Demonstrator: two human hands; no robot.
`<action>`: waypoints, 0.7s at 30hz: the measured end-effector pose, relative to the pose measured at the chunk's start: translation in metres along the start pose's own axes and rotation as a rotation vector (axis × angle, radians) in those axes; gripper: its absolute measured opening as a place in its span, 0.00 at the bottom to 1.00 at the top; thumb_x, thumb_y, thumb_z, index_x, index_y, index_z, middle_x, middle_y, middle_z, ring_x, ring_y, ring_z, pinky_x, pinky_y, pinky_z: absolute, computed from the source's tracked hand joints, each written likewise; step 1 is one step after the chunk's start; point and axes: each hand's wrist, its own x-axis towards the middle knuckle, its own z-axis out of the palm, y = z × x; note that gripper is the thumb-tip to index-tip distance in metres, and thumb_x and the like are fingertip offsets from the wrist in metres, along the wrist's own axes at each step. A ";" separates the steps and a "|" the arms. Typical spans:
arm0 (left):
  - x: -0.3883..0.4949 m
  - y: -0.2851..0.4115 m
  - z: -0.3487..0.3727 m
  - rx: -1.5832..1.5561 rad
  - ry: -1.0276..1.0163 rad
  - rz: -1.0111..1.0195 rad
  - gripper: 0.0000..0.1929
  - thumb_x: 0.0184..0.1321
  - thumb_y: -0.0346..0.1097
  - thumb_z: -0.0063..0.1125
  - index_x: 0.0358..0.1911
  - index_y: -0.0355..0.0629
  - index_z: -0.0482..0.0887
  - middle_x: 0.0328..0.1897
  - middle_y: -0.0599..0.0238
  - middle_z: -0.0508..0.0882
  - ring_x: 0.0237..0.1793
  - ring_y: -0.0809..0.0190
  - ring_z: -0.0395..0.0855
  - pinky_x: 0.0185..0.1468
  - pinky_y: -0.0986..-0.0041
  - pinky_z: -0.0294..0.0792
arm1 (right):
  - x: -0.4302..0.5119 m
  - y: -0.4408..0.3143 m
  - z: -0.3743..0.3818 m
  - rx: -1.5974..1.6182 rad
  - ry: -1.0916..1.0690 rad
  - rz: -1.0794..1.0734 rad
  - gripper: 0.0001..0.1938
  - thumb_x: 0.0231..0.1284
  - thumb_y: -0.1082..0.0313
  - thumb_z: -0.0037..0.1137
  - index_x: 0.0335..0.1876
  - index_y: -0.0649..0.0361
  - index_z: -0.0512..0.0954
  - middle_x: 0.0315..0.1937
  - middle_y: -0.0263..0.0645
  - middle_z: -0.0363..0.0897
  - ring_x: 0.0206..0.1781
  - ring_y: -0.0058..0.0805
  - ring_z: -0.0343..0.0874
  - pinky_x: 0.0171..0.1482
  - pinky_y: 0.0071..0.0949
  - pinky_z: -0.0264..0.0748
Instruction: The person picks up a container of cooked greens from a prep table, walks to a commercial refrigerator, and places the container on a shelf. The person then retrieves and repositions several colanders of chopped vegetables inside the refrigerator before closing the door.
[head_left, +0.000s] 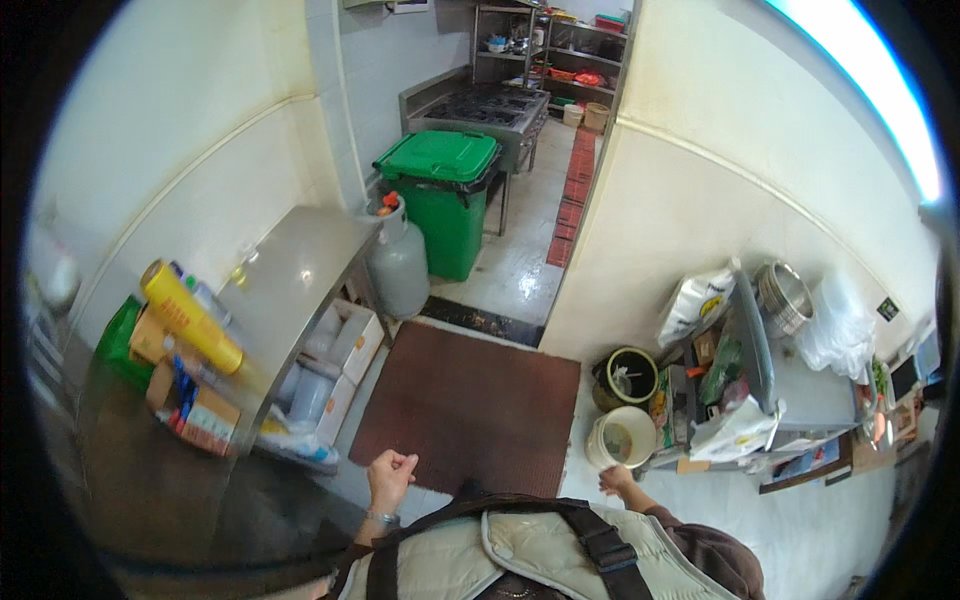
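My left hand (391, 480) is loosely curled over the edge of a brown floor mat (472, 397), with thumb and forefinger together and nothing visible in it. A metal wristband (382, 517) circles that wrist. My right hand (616, 481) hangs low at my other side, its fingers bent and partly turned from view. Just beyond it stands a white bucket (600, 442) with something pale inside; I cannot tell whether hand and bucket touch. Behind that bucket is a dark bin (604, 396) with a yellowish rim. Ahead, the mat reaches a doorway's dark threshold (480, 321).
Left is a steel table (300, 240) bearing a yellow roll (191, 319) and boxes, with more cartons (352, 367) below. A gas cylinder (397, 262) and a green wheeled bin (446, 217) flank the doorway, before a stove (487, 105). A loaded grey cart (810, 390) stands right.
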 end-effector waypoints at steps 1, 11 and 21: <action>0.031 0.017 0.006 -0.021 -0.012 -0.008 0.12 0.52 0.38 0.64 0.21 0.38 0.78 0.15 0.64 0.80 0.17 0.67 0.80 0.22 0.75 0.68 | 0.006 0.004 -0.011 -0.021 0.079 -0.062 0.09 0.54 0.67 0.48 0.23 0.60 0.76 0.16 0.42 0.77 0.14 0.33 0.75 0.16 0.30 0.71; 0.293 0.176 0.144 0.005 -0.119 0.459 0.14 0.52 0.27 0.56 0.44 0.41 0.79 0.15 0.61 0.76 0.19 0.62 0.79 0.26 0.73 0.70 | 0.067 -0.065 -0.045 -0.223 -0.015 0.028 0.11 0.54 0.62 0.49 0.30 0.62 0.77 0.22 0.41 0.78 0.24 0.35 0.79 0.24 0.32 0.73; 0.455 0.216 0.208 0.200 -0.064 0.395 0.41 0.45 0.20 0.53 0.68 0.42 0.53 0.61 0.44 0.68 0.60 0.45 0.66 0.63 0.65 0.59 | 0.339 -0.288 -0.140 -0.733 -0.137 -0.314 0.14 0.53 0.56 0.51 0.29 0.59 0.81 0.26 0.43 0.80 0.31 0.41 0.79 0.34 0.38 0.74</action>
